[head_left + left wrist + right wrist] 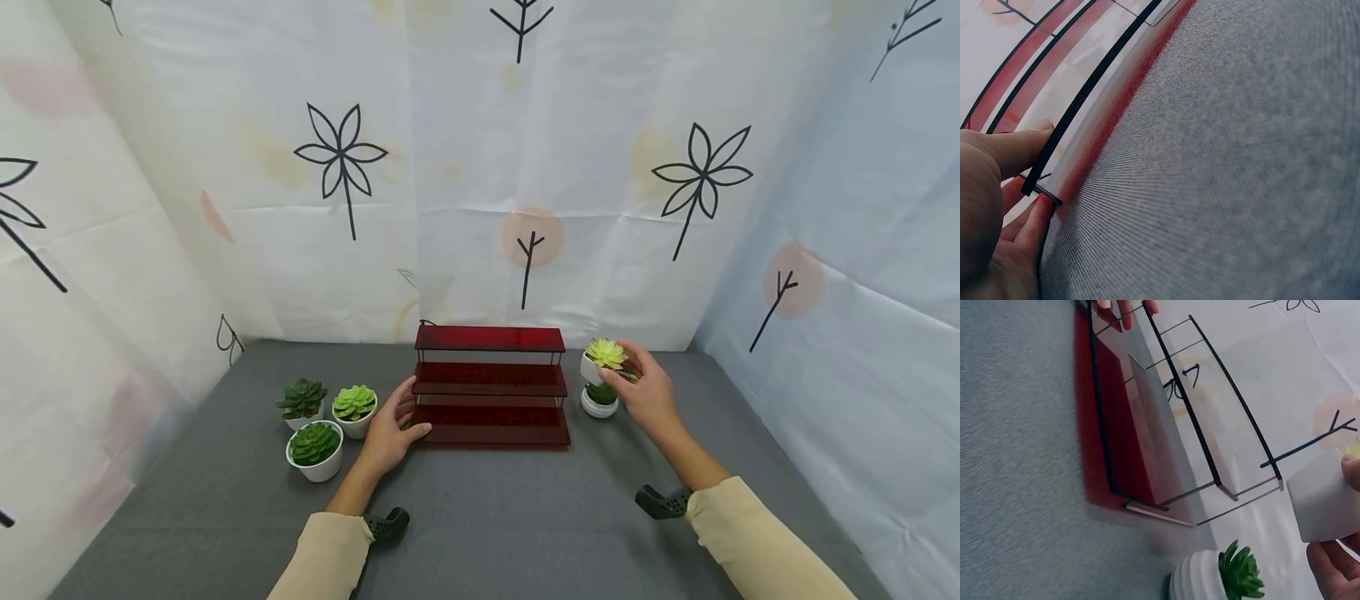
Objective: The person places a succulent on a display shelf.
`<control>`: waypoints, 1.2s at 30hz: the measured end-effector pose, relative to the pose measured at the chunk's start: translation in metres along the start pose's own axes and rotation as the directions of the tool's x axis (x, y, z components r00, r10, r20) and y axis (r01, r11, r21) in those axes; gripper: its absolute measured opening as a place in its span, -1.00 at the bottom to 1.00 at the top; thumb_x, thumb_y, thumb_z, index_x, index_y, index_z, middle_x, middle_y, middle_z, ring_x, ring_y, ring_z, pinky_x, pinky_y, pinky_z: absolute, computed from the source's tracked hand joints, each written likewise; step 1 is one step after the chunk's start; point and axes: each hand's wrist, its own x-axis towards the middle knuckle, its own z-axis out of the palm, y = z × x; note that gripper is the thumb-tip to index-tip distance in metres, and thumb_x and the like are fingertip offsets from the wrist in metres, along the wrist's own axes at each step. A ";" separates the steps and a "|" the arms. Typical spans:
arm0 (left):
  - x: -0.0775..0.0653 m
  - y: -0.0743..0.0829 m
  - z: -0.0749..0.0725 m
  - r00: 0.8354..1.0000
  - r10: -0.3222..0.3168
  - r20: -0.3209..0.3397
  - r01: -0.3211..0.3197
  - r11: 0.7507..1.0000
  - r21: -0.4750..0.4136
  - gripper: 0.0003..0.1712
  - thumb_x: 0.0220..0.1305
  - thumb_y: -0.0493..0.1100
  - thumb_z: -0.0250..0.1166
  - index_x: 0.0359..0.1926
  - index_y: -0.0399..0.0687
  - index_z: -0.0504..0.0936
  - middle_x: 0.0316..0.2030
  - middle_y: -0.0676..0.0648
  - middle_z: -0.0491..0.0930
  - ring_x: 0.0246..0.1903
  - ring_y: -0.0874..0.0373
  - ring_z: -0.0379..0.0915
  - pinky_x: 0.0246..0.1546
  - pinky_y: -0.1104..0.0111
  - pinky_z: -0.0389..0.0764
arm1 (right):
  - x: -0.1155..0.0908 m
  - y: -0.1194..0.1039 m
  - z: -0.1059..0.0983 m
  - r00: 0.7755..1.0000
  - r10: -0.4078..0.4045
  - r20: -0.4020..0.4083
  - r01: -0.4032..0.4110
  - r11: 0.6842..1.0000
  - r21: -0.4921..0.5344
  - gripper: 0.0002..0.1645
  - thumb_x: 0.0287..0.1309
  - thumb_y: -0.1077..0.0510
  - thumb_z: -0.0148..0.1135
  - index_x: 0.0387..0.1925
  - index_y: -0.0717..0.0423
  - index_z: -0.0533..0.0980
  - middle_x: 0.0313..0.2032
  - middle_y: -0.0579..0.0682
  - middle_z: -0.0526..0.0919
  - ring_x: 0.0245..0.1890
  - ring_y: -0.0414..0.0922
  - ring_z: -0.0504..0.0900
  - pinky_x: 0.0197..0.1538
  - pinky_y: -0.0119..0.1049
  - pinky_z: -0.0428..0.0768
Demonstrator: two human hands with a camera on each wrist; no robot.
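Note:
A dark red three-tier shelf (491,427) with thin wire supports stands on the grey table. My left hand (391,429) grips the shelf's left end, its thumb on the lowest tier, as the left wrist view also shows. To the right of the shelf, my right hand (647,387) holds a light green succulent (606,353) in a white pot (1322,499) between thumb and fingers, raised off the table. Below it, a darker green succulent in a ribbed white pot (599,405) sits on the table, partly hidden by the held one in the head view.
Left of the shelf stand three potted succulents: a dark one (302,398), a bright green one (355,403) and a mid-green one (315,444) in front. White patterned cloth (465,167) hangs behind the grey table (510,525) and at both sides.

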 end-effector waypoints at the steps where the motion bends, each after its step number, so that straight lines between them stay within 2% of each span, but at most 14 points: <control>1: 0.000 0.000 0.000 1.000 0.000 -0.003 0.000 1.000 0.001 -0.07 0.11 -0.54 0.35 0.46 -0.29 0.12 0.25 -0.49 0.25 0.26 -0.38 0.20 0.23 -0.15 0.26 | 0.002 -0.002 0.001 1.000 -0.004 0.000 0.004 1.000 0.001 -0.26 0.23 0.11 0.34 0.35 0.24 0.28 0.18 0.30 0.45 0.16 0.18 0.46 0.13 0.06 0.50; 10: 0.000 -0.001 0.000 1.000 -0.010 -0.008 0.010 1.000 0.011 -0.07 0.11 -0.52 0.36 0.46 -0.27 0.13 0.25 -0.46 0.27 0.26 -0.34 0.21 0.24 -0.10 0.28 | 0.019 -0.010 0.014 1.000 -0.027 -0.006 0.027 0.999 0.019 -0.28 0.22 0.16 0.34 0.35 0.23 0.29 0.18 0.31 0.47 0.17 0.16 0.47 0.13 0.05 0.50; 22: 0.000 -0.001 -0.001 1.000 -0.017 -0.003 0.017 1.000 -0.002 -0.07 0.11 -0.52 0.36 0.46 -0.27 0.13 0.26 -0.47 0.26 0.28 -0.34 0.19 0.25 -0.10 0.27 | 0.041 -0.018 0.031 1.000 -0.001 0.024 0.000 1.000 0.025 -0.24 0.23 0.11 0.34 0.37 0.20 0.26 0.18 0.31 0.46 0.16 0.17 0.48 0.08 0.06 0.54; 30: 0.000 -0.002 -0.001 1.000 -0.016 -0.007 0.016 1.000 -0.003 -0.07 0.12 -0.52 0.35 0.46 -0.27 0.13 0.26 -0.46 0.26 0.28 -0.33 0.19 0.25 -0.10 0.27 | 0.052 -0.024 0.042 0.997 0.043 0.065 -0.043 0.999 0.000 -0.23 0.26 0.11 0.31 0.41 0.18 0.22 0.21 0.33 0.43 0.18 0.20 0.45 0.08 0.09 0.52; 36: 0.000 -0.002 -0.001 1.000 -0.020 -0.006 0.020 1.000 0.001 -0.07 0.11 -0.51 0.36 0.47 -0.25 0.13 0.26 -0.44 0.27 0.28 -0.30 0.21 0.25 -0.10 0.27 | 0.055 -0.029 0.048 0.990 0.114 0.078 -0.117 0.992 0.037 -0.22 0.28 0.08 0.29 0.41 0.22 0.20 0.25 0.30 0.40 0.24 0.15 0.41 0.16 0.05 0.48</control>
